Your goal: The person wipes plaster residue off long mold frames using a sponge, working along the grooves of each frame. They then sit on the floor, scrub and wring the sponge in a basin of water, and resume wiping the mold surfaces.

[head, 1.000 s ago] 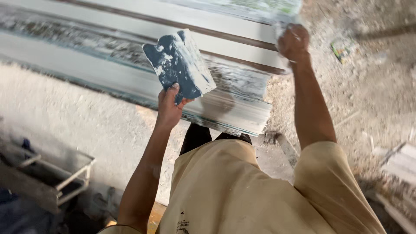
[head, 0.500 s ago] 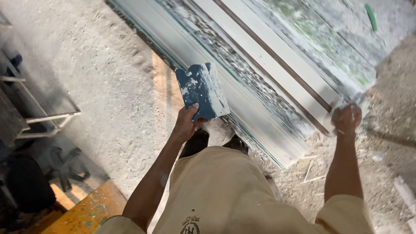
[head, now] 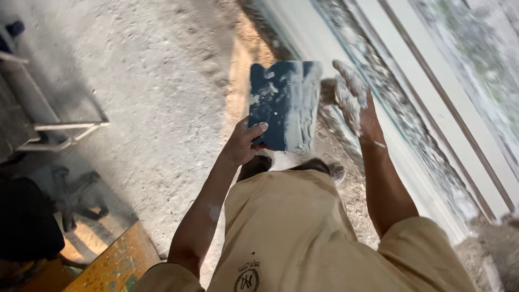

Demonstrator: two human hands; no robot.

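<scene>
- The dusty concrete floor (head: 157,81) is filling the left and middle of the head view, grey and speckled, with a sunlit tan strip running down it near the top centre.
- A white window frame (head: 432,124) is lying slantwise across the right side, its long rails spattered with dried white paste and a brown line running along one rail.
- The person is standing over all of this in a tan shirt (head: 292,232), both bare forearms reaching forward and away from the body.
- A grey metal stand (head: 48,127) is sitting on the floor at the far left, well apart from the hands, with a dark bundle below it in shadow.
- A yellow board (head: 116,265) is poking in at the bottom left corner, sunlit and scuffed with flecks of green.
- A dark blue plate (head: 284,105) is being held up flat above the floor, just left of the window frame, its face smeared with a broad white streak of paste.
- The left hand (head: 243,143) is grasping the plate by its lower left corner, thumb lying over the top face and the fingers hidden underneath.
- The right hand (head: 351,100) is caked in white paste and is hanging loosely curled at the plate's right edge; whether it is pinching a lump of paste or only touching the edge I cannot tell.
</scene>
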